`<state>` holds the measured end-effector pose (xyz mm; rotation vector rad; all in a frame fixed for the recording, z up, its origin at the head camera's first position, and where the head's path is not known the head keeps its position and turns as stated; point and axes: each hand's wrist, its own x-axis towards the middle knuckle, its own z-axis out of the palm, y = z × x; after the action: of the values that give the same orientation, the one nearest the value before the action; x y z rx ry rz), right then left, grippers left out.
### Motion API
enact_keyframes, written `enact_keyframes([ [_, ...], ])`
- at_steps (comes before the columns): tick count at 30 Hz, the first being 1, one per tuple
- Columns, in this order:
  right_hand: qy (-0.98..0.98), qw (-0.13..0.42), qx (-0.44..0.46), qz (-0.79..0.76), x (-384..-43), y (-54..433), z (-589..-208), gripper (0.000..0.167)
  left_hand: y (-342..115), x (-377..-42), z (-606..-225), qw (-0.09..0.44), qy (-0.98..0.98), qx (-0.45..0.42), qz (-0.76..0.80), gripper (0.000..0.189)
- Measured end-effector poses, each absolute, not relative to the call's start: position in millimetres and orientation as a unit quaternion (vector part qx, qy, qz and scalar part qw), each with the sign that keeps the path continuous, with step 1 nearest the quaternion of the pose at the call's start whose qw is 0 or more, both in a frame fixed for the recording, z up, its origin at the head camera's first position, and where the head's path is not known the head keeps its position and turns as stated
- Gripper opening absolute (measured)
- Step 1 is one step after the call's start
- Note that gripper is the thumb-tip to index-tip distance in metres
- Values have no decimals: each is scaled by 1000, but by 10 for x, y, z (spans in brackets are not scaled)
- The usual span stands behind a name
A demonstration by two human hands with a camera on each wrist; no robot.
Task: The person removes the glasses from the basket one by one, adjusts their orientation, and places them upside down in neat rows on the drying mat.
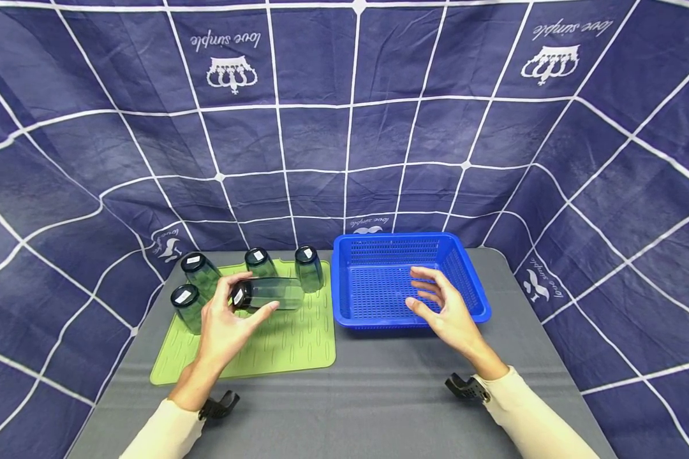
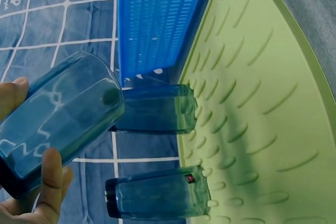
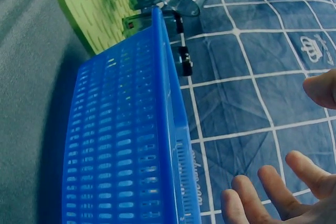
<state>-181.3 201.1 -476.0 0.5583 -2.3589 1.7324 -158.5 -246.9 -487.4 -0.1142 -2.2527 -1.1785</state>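
Note:
In the head view my left hand [image 1: 226,325] grips a dark-tinted drinking glass [image 1: 275,293] near its base, thumb on one side and fingers on the other. The glass lies sideways in the air above a green drying mat [image 1: 304,344], its mouth pointing right. Several similar glasses stand upside down on the mat, among them one by the mat's right back corner [image 1: 309,271] and one at the left [image 1: 188,306]. My right hand [image 1: 444,312] hovers over the blue basket [image 1: 410,323], fingers spread and holding nothing.
A grey cloth [image 1: 379,395] covers the table. Behind and at both sides hangs a dark blue curtain [image 1: 316,140] with white grid lines. The basket stands just right of the mat, near the back curtain. Both wrists carry black camera mounts.

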Motion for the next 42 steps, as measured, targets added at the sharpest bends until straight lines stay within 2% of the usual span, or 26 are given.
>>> enact_keyframes([
  [11,-846,121,176,489,-1780,2059,-4776,62,-2555,-1604,-4920,289,-858,-20,-424,88],
  [24,-879,168,185,407,-1743,2167,-4795,73,-2578,-1637,-5003,286,-868,12,-405,92],
  [35,-898,177,177,361,-1723,2253,-4825,77,-2625,-1689,-5087,301,-874,17,-382,89],
  [42,-904,176,182,343,-1709,2308,-4835,79,-2630,-1723,-5150,293,-879,22,-376,88],
])
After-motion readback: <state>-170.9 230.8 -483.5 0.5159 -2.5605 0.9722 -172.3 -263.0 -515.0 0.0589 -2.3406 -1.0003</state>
